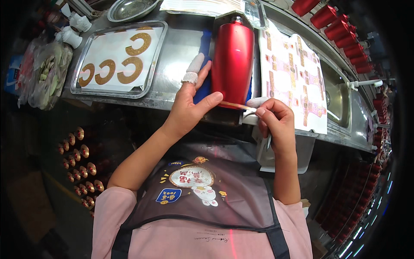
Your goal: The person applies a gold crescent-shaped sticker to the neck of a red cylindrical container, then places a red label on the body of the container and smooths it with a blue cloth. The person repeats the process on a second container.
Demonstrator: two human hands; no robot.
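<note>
A glossy red bottle-shaped vessel (pixel 233 60) lies on a blue cloth (pixel 206 45), its narrow neck pointing away from me. A thin gold strip (pixel 235 105) runs across its near end. My left hand (pixel 192 97) rests along the vessel's left side with fingers stretched out; its thumb lies by the strip's left end. A white cover wraps one finger. My right hand (pixel 276 123) pinches near the strip's right end, with a white cover on a finger here too. From under its palm sticks a thin pointed tool (pixel 269 141), mostly hidden.
On the left, a clear tray (pixel 161 47) holds gold C-shaped pieces (pixel 130 70). A patterned decal sheet (pixel 297 82) lies right of the vessel, before a metal sink (pixel 338 97). Red vessels (pixel 323 17) line the far right; more with gold ends (pixel 84 151) stand below left.
</note>
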